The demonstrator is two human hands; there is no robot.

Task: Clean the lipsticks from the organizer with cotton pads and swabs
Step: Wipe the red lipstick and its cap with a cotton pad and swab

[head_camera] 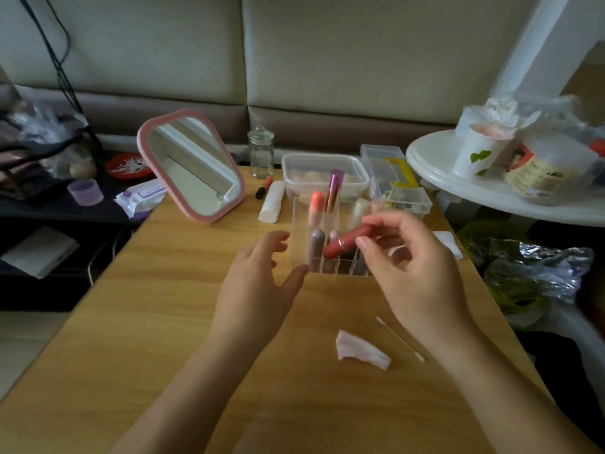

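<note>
Rt hand (415, 273) pinching red lipstick (343, 244) over organizer (299, 224), lt hand (258, 283) open

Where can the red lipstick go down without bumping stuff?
The table is bare left of the left hand, in front of the pink mirror, and near its front edge. Crowded: behind the organizer, and by the cotton pad and swab.

The table (163, 322) is smooth matt wood-grain, the organizer (299, 224) and lidded box (324, 165) clear glossy plastic, the jar (261, 155) glass, the red lipstick (347, 242) satiny, the cotton pad (361, 350) soft and fibrous.
</note>
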